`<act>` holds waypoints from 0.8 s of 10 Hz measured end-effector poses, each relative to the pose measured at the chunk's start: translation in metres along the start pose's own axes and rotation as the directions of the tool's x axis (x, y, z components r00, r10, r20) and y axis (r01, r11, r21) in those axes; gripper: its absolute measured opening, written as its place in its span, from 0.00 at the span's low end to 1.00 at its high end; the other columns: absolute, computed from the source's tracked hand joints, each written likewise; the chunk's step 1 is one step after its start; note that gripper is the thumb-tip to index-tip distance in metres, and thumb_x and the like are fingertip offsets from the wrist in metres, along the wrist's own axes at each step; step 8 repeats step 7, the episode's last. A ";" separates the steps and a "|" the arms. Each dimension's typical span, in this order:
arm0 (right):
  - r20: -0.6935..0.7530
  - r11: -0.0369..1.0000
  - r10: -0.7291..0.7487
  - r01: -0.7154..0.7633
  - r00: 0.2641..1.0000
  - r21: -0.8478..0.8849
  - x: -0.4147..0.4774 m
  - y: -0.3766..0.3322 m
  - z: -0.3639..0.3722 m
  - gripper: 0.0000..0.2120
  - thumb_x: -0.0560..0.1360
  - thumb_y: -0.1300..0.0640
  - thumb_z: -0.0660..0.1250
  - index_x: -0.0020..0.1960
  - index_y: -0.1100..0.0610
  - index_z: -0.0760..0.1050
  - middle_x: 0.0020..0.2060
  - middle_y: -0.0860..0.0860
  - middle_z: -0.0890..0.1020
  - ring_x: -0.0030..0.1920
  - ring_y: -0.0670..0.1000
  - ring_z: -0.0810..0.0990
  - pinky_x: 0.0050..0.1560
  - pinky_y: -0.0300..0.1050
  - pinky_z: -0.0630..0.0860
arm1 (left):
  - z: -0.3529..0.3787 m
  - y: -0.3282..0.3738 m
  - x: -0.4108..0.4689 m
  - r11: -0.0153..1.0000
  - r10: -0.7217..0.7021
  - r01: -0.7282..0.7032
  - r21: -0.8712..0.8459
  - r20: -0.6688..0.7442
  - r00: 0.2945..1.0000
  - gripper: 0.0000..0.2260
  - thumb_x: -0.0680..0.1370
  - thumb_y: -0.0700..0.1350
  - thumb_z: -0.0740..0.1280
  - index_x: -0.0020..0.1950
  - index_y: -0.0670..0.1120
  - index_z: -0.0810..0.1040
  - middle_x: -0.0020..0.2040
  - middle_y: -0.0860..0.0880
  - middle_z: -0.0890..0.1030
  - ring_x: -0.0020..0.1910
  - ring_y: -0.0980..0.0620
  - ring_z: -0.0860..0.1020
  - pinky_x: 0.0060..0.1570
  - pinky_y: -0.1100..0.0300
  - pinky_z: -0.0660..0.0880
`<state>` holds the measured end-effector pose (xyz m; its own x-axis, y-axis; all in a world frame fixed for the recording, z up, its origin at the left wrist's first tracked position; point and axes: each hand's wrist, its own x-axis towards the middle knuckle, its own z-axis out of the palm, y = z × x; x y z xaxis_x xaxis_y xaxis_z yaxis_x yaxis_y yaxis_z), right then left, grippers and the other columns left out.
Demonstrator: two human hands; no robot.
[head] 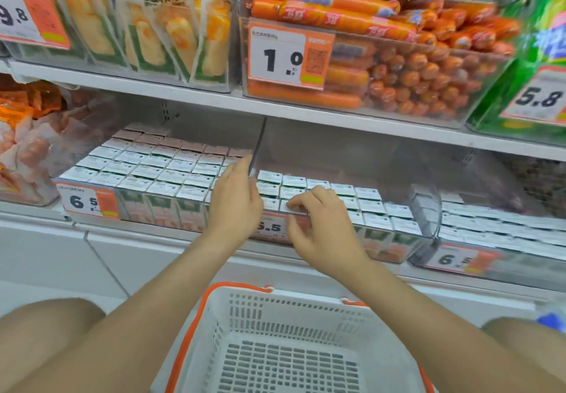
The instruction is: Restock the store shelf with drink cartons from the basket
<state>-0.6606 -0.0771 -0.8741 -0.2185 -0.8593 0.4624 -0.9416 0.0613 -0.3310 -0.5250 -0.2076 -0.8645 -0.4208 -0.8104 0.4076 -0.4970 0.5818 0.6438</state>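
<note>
White basket (pixel 275 316) below shows no cartons, cartons (pixel 318 185) stand packed on the shelf (pixel 137 231) just ahead, left hand (pixel 234 201) flat on their tops by the divider (pixel 259 144), right hand (pixel 323 227) nearer the front row, fingers curled on one

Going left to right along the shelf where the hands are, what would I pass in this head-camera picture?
snack packets → left price tag → left hand → right hand → blurred price tag

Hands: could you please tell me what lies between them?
Head view: carton tops and an orange price tag show between the left hand and right hand.
</note>
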 end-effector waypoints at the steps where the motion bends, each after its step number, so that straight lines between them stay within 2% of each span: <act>1: 0.084 1.000 -0.014 0.015 0.996 -0.015 0.002 -0.005 -0.003 0.09 0.78 0.53 0.66 0.55 0.53 0.80 0.48 0.49 0.79 0.51 0.54 0.76 0.55 0.53 0.75 | 0.002 0.004 -0.002 0.999 0.017 -0.017 0.037 -0.006 1.000 0.21 0.83 0.36 0.59 0.76 0.43 0.72 0.63 0.41 0.79 0.61 0.39 0.77 0.58 0.44 0.75; 3: 0.111 0.994 0.004 0.008 0.994 -0.111 0.005 -0.010 -0.010 0.06 0.75 0.55 0.65 0.51 0.53 0.77 0.45 0.50 0.77 0.47 0.55 0.74 0.51 0.53 0.75 | 0.006 0.017 -0.006 0.999 0.007 -0.008 0.053 0.020 1.000 0.24 0.80 0.33 0.59 0.77 0.40 0.69 0.64 0.40 0.76 0.61 0.38 0.75 0.57 0.45 0.74; 4: 0.111 0.996 0.015 -0.006 0.994 -0.086 0.008 -0.013 -0.015 0.07 0.72 0.53 0.65 0.49 0.52 0.78 0.42 0.48 0.76 0.45 0.53 0.74 0.50 0.53 0.75 | 0.003 0.021 -0.006 0.999 -0.035 0.035 0.020 0.020 0.999 0.21 0.83 0.38 0.58 0.77 0.38 0.69 0.66 0.40 0.76 0.65 0.39 0.74 0.60 0.48 0.71; 5: 0.040 0.997 0.072 -0.071 0.997 -0.022 0.010 -0.013 -0.028 0.10 0.73 0.51 0.61 0.48 0.51 0.79 0.41 0.46 0.78 0.45 0.52 0.76 0.50 0.52 0.76 | 0.002 0.030 -0.009 0.997 -0.037 0.037 0.064 -0.003 0.999 0.21 0.84 0.42 0.60 0.76 0.38 0.68 0.71 0.39 0.73 0.70 0.38 0.71 0.67 0.46 0.69; 6: -0.128 0.962 0.172 -0.139 0.977 0.235 0.013 -0.017 -0.050 0.09 0.76 0.55 0.61 0.48 0.50 0.80 0.39 0.44 0.82 0.41 0.46 0.79 0.45 0.46 0.76 | 0.003 0.054 -0.018 0.980 0.199 -0.197 0.030 -0.090 0.976 0.18 0.82 0.40 0.63 0.71 0.42 0.75 0.72 0.43 0.74 0.71 0.43 0.70 0.71 0.48 0.68; 7: -0.205 0.825 0.327 -0.173 0.923 0.538 0.019 -0.024 -0.074 0.10 0.75 0.63 0.65 0.45 0.51 0.82 0.34 0.45 0.83 0.34 0.44 0.79 0.37 0.37 0.73 | 0.008 0.079 -0.021 0.932 0.234 -0.235 -0.276 -0.036 0.972 0.09 0.82 0.39 0.63 0.56 0.46 0.82 0.53 0.49 0.84 0.54 0.51 0.81 0.55 0.55 0.77; 8: -0.205 0.825 0.327 -0.173 0.923 0.538 0.019 -0.024 -0.074 0.10 0.75 0.63 0.65 0.45 0.51 0.82 0.34 0.45 0.83 0.34 0.44 0.79 0.37 0.37 0.73 | 0.008 0.079 -0.021 0.932 0.234 -0.235 -0.276 -0.036 0.972 0.09 0.82 0.39 0.63 0.56 0.46 0.82 0.53 0.49 0.84 0.54 0.51 0.81 0.55 0.55 0.77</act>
